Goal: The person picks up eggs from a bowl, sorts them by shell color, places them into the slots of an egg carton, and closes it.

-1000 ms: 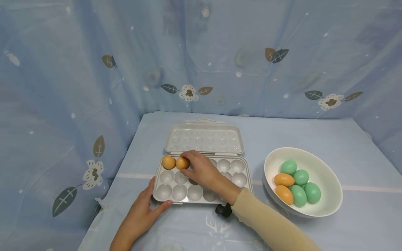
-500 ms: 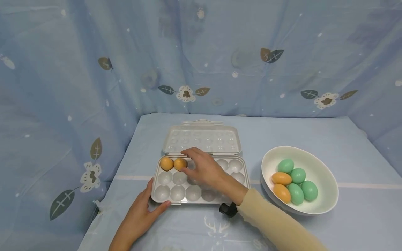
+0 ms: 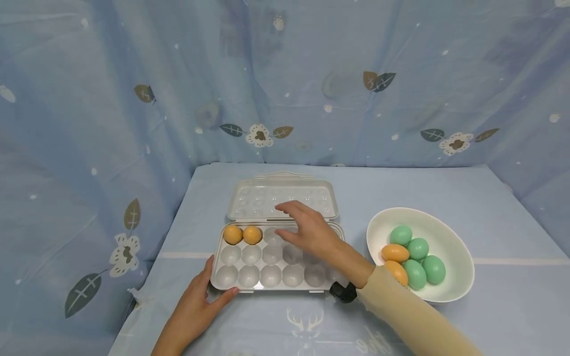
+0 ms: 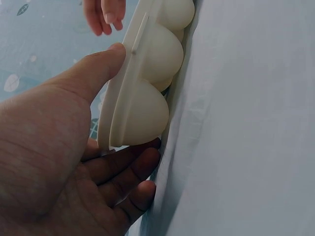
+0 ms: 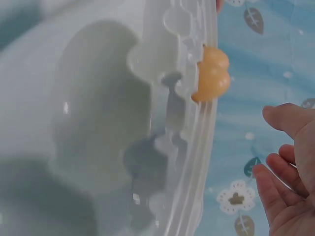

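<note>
A white plastic egg carton (image 3: 281, 289) lies on the table, its lid (image 3: 249, 198) folded back. Two yellow-orange eggs (image 3: 233, 235) sit side by side in the back-left cups. My left hand (image 3: 193, 311) holds the carton's front-left corner; in the left wrist view the thumb (image 4: 110, 56) presses the rim while the fingers lie around the other side. Above the carton's back right part is my right hand (image 3: 311, 235), holding nothing, thumb and fingers spread apart. The right wrist view shows that hand (image 5: 293, 172) apart from the carton and the eggs (image 5: 212, 73).
To the right stands a white bowl (image 3: 456, 262) with several green eggs (image 3: 434, 269) and two orange eggs (image 3: 395, 252). A small black device (image 3: 343, 292) is under the right wrist. A blue patterned curtain (image 3: 200, 64) hangs behind the table.
My right hand has let go of the second egg in the back row and drawn back up and to the right. The left hand stays at the carton's corner. The head view has shifted slightly.
</note>
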`<state>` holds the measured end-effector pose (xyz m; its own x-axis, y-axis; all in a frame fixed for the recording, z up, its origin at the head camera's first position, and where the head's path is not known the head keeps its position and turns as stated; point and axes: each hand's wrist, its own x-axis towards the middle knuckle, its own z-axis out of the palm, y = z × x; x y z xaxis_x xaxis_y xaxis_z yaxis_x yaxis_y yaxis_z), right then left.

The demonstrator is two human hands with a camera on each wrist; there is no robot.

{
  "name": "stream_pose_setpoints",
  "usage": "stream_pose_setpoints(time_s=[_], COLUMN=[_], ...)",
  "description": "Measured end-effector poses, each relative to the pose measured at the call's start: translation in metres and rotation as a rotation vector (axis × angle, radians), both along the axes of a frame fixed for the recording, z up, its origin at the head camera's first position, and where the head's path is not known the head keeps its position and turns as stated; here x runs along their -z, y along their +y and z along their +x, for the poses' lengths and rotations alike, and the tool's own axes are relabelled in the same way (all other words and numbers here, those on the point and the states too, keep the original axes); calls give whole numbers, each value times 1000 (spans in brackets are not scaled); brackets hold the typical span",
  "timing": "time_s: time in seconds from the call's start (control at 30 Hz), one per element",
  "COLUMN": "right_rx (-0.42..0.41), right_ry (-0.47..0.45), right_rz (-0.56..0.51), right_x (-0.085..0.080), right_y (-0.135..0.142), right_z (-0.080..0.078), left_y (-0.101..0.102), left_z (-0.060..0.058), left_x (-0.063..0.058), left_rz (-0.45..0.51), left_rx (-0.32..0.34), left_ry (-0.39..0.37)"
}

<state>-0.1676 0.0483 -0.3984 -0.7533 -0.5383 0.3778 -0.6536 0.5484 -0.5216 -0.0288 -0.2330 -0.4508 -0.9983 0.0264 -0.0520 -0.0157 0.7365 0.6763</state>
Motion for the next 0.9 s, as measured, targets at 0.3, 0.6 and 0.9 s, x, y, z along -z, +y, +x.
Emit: stream_pose_setpoints(time_s=[0.3, 0.6, 0.9], right_rx=[41, 77, 112], right_ry=[42, 54, 99], right_rz=[-5, 17, 8], right_x=[-8, -19, -26], right_y=[25, 49, 84], right_z=[5, 14, 19], left_y=[-1, 0, 0], left_z=[1, 0, 0], left_x=[0, -1, -3], left_rz=[-21, -20, -38], left_rx=[4, 0, -5], left_ry=[-9, -39, -81])
